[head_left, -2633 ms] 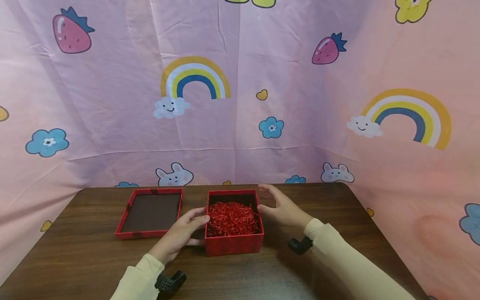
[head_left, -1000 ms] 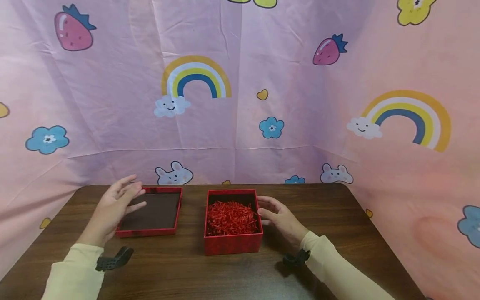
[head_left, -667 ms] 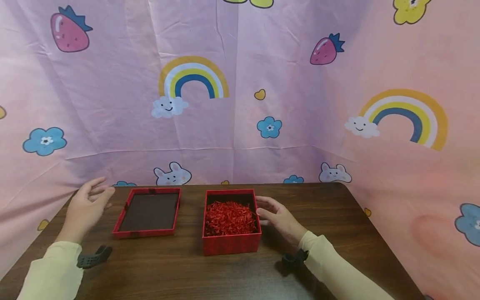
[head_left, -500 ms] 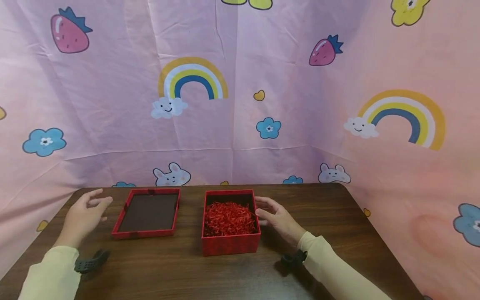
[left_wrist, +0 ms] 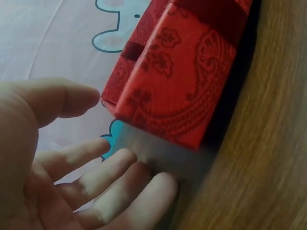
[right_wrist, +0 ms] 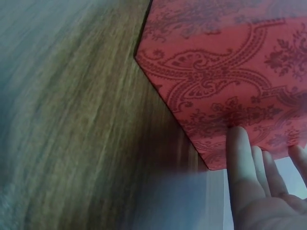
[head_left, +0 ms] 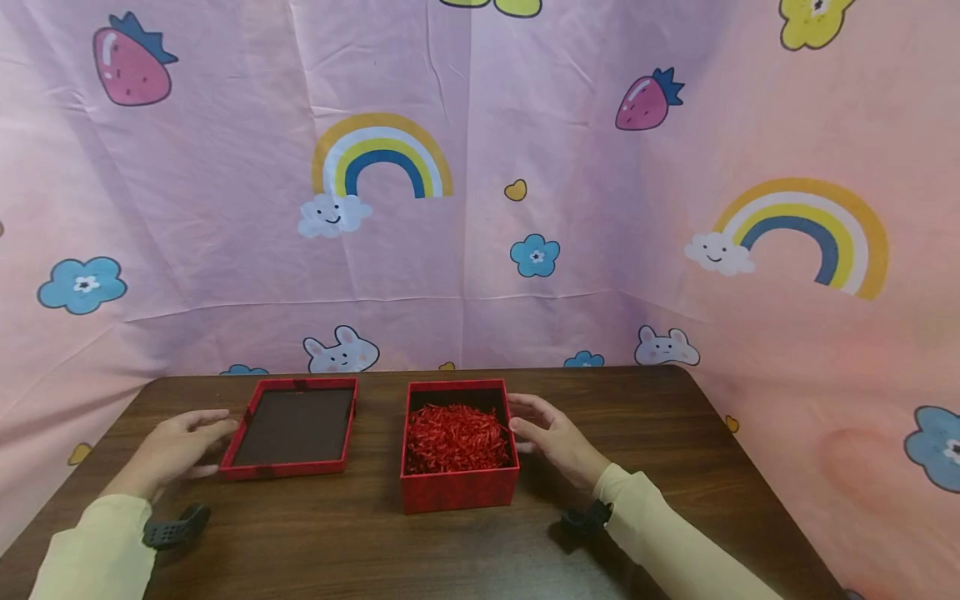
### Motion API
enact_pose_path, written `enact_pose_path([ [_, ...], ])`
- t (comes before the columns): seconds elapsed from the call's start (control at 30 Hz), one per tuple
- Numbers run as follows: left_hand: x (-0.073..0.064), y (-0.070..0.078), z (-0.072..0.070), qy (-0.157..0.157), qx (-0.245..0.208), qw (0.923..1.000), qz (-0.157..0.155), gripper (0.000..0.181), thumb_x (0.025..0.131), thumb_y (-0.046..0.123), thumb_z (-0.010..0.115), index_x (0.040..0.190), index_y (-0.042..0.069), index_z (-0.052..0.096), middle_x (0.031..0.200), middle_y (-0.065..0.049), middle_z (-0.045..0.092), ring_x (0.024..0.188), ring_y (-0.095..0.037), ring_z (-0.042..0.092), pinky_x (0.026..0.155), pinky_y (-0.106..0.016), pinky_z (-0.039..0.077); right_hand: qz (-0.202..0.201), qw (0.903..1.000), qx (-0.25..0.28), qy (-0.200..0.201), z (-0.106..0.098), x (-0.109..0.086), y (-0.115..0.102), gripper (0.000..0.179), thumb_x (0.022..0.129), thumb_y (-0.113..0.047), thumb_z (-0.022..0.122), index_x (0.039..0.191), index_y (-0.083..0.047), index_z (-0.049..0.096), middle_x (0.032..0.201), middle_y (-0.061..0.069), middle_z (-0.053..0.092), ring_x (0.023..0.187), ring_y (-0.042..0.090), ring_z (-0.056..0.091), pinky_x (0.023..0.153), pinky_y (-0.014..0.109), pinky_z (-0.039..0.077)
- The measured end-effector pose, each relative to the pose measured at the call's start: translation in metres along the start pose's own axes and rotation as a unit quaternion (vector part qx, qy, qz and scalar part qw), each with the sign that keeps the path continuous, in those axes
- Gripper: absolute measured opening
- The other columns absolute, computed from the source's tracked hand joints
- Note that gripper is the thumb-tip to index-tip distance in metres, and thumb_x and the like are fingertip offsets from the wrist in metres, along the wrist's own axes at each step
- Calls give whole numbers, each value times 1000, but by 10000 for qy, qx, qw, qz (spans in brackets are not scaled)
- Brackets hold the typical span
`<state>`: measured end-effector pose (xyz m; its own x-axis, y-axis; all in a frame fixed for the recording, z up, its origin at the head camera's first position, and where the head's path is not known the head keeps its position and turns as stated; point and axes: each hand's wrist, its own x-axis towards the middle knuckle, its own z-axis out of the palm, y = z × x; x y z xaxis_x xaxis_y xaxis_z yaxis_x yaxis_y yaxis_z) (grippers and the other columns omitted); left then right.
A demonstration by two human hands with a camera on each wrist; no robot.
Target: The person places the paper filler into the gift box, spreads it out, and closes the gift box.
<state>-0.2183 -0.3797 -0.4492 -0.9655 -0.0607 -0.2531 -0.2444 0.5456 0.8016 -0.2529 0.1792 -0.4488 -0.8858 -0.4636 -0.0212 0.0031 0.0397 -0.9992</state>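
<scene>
A red patterned box (head_left: 459,492) stands open-topped near the middle of the table, filled with red shredded paper (head_left: 456,438). To its left lies the matching red lid (head_left: 298,427), inside face up and dark. My left hand (head_left: 171,448) is beside the lid's left edge. In the left wrist view its thumb is close to the lid's corner (left_wrist: 168,91), while the other fingers are spread and apart from it. My right hand (head_left: 558,440) rests its extended fingers against the box's right side; the right wrist view shows fingertips at the patterned wall (right_wrist: 216,76).
The dark wood table (head_left: 360,550) runs back to a pink and lilac cloth backdrop (head_left: 480,333) printed with rainbows, strawberries and flowers. A black wrist camera (head_left: 176,527) sits on the left wrist, and another black camera (head_left: 587,518) on the right.
My left hand has left the box's left side, swung left over the lid, and come down beside the lid's left edge. My right hand has settled against the box, which stays in place.
</scene>
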Motion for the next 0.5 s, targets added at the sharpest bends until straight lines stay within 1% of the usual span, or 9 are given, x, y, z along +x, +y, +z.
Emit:
enact_pose_path([
  [0.13,0,1,1,-258,-128,9995,101,80,107,45,55,157,-11,25,153,-39,37,135,-50,49,84,-41,63,249,9996,-67,61,0,-1,-2,56,103,-29,65,153,-14,46,154,17,49,133,35,57,98,53,57],
  [0.23,0,-1,2,-388,-190,9989,162,77,107,39,55,158,-10,23,153,-39,38,130,-43,56,84,-42,63,324,9994,-81,14,1,-1,-4,57,103,-32,65,154,-13,46,155,17,49,132,37,57,96,55,57],
  [0.33,1,-4,3,-367,-192,9989,241,73,108,37,54,158,-9,25,149,-37,44,121,-32,64,83,-40,63,322,9995,-65,-14,2,-2,-5,57,104,-31,64,154,-11,46,155,18,49,132,37,58,96,56,57],
  [0.43,2,-6,5,-292,-140,9989,329,70,109,36,52,158,-8,28,146,-36,49,114,-27,67,82,-39,63,340,9994,-87,49,3,-5,-6,56,105,-32,63,154,-10,47,154,18,50,131,37,59,97,56,57],
  [0.5,3,-5,6,-247,-85,9990,359,68,110,36,52,158,-7,29,146,-36,50,112,-27,69,81,-39,64,351,9993,-98,91,3,-7,-6,55,105,-33,63,153,-9,48,153,18,50,131,37,59,97,55,56],
])
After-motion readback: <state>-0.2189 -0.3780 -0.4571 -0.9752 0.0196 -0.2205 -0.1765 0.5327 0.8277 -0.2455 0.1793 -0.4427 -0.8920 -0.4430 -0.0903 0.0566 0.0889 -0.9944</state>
